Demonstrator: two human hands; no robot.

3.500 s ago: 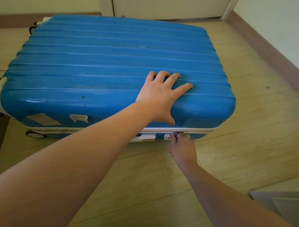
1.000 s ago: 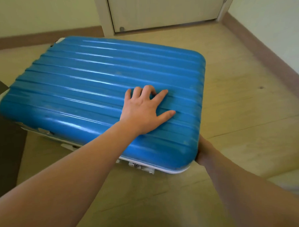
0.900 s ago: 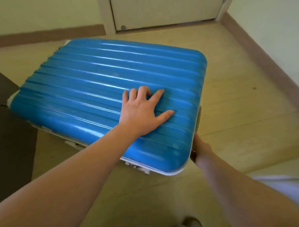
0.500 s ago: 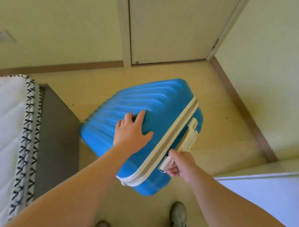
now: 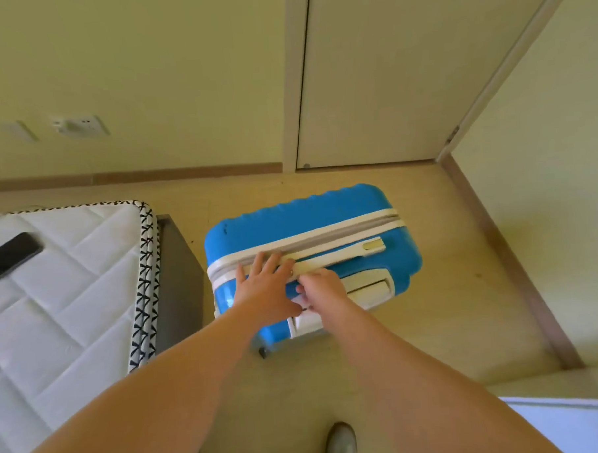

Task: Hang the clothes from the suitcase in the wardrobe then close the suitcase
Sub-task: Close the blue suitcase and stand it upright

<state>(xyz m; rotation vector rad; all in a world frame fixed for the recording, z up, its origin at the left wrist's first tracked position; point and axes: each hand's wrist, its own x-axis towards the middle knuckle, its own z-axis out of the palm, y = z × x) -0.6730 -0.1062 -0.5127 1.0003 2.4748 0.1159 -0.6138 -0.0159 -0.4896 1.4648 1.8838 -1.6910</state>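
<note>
Beside white quilted mattress (image 5: 70,287), locate blue ribbed hard-shell suitcase (image 5: 311,219), raised from flat to upright on floor (image 5: 432,323). Observe left hand (image 5: 262,289) shifted onto white zip band (image 5: 342,224), fingers spread; right hand (image 5: 322,290) fingers curled, grip indeterminate.

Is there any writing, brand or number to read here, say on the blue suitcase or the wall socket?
No text is legible anywhere.
Blue suitcase: its handle plate is too small to read.
Wall socket: blurred, no marking readable.
Phone on the mattress: dark, nothing shows.
</note>
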